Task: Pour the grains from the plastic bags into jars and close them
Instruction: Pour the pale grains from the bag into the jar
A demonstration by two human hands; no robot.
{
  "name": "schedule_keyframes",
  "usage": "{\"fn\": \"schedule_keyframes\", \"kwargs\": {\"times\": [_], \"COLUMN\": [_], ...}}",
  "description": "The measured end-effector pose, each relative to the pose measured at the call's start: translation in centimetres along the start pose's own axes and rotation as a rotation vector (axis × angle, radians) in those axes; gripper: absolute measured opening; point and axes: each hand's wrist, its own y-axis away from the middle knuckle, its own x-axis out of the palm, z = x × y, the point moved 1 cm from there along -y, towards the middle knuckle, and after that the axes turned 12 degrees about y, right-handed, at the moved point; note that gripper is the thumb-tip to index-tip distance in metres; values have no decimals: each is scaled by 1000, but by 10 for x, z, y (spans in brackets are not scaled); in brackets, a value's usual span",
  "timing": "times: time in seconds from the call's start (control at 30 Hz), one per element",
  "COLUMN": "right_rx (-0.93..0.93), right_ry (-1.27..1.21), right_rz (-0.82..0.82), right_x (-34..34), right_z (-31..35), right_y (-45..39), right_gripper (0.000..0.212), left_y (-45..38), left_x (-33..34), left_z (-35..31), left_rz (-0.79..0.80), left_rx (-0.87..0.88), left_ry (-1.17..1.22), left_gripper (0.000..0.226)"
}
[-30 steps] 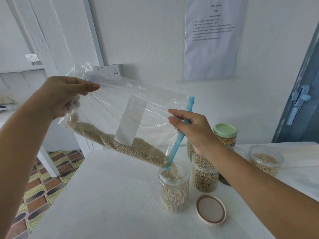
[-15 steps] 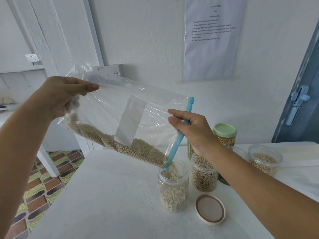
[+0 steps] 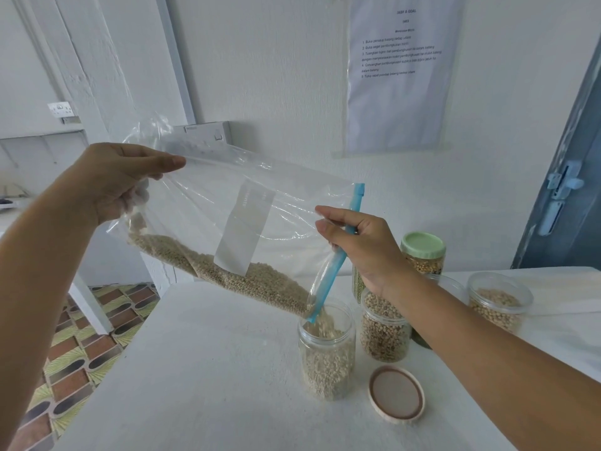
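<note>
The table (image 3: 201, 369) bears everything. Above it the bag (image 3: 227, 203) slants so the grains (image 3: 234, 278) slide toward its low corner. The left hand (image 3: 113, 180) pinches the raised end; the right hand (image 3: 361, 245) curls round the blue zip strip (image 3: 344, 252), steering the mouth into the open jar (image 3: 327, 353). Its lid (image 3: 396, 394) lies upturned just beside, ready for closing.

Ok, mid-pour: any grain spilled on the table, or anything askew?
Nothing stands out. The plastic bag, held by the left hand and right hand, drains into the open jar, which stands upright. No spilled grain shows on the table. The loose lid lies beside it.
</note>
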Motion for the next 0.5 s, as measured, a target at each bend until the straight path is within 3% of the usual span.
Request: {"fn": "schedule_keyframes", "kwargs": {"times": [0.2,0.37,0.5], "right_rx": [4,10,3], "right_ry": [5,7,18], "right_rz": [-6,-4,-12], "right_x": [-2,-3,-4], "right_z": [-1,-3,-3], "right_y": [0,1,0], "right_gripper": [29,30,29], "left_y": [-1,-1,-1], "left_x": [2,4,3], "left_z": [2,4,4], "left_rz": [10,10,25], "left_rx": [17,5,20], "left_ry": [-29,-18,-7], "left_gripper": [65,48,62]}}
